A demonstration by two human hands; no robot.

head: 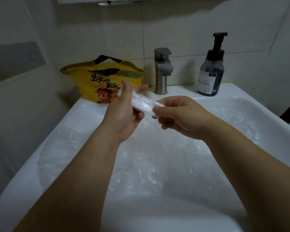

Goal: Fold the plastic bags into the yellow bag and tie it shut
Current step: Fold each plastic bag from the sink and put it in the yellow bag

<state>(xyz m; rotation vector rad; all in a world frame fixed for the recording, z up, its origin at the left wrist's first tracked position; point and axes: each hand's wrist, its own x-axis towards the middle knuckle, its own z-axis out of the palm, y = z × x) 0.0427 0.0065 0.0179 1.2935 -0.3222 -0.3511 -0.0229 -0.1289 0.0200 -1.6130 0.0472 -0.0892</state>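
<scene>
Plastic held: a folded plastic bag [142,104], clear and pressed into a narrow strip, spans both hands above the basin of the white sink [233,91].
Grip, left: the left hand [124,113] clamps the strip's far end under an upright thumb. Its fingers lie nearly straight behind the plastic, pointing toward the tap [161,72].
Grip, right: the right hand [182,114] pinches the near end between its thumb and curled fingers.
Target bag: the yellow bag [97,76] stands on the sink's back-left corner against the tiled wall, with its mouth open and black handles up. It is just behind the left hand.
Hard to see: the strip's right end is buried in the right hand's fingers. Loose plastic bags [141,164] lie crumpled in the basin and one drapes over the left rim. They are clear on white, so their edges and number cannot be made out. The left thumb covers part of the yellow bag's print.
Pose: both bare forearms rise from the lower edge and converge over the basin, the left palm facing right and the back of the right hand facing up.
Ledge: a dark pump bottle [209,76] stands right of the tap, well apart from the hands.
</scene>
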